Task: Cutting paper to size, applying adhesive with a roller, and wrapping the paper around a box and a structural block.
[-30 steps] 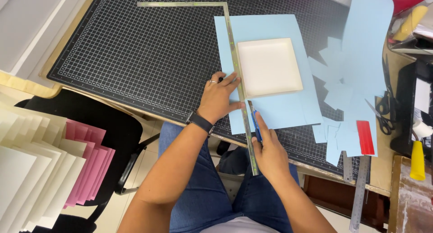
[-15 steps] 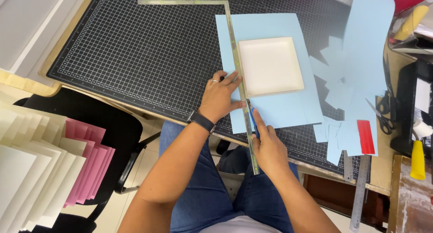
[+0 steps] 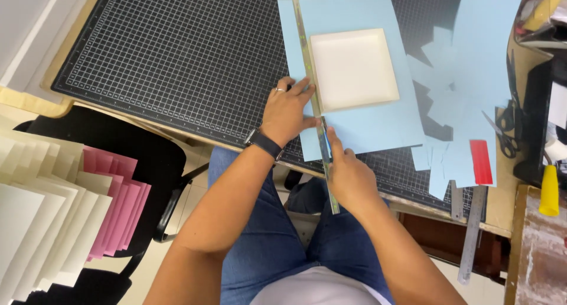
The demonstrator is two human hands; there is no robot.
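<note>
- The left hand (image 3: 287, 110) presses a metal ruler (image 3: 312, 92) onto a light blue sheet (image 3: 366, 127).
- The right hand (image 3: 345, 172) rests beside the ruler's lower end.
- A shallow white box (image 3: 353, 68) sits on the sheet.

One black cutting mat (image 3: 177, 57), one light blue sheet (image 3: 366, 130), one white shallow box (image 3: 353, 68), two metal rulers (image 3: 308, 62) (image 3: 469, 234), one pair of scissors (image 3: 505, 130), two hands, left (image 3: 286, 113) and right (image 3: 348, 175), one red strip (image 3: 480, 162)

Pale blue paper sheet (image 3: 378, 127), cream square shallow box (image 3: 353, 68), black cutting mat with white grid (image 3: 177, 57), silver metal ruler (image 3: 313, 98), pink card stack (image 3: 115, 192), red strip (image 3: 481, 162).
</note>
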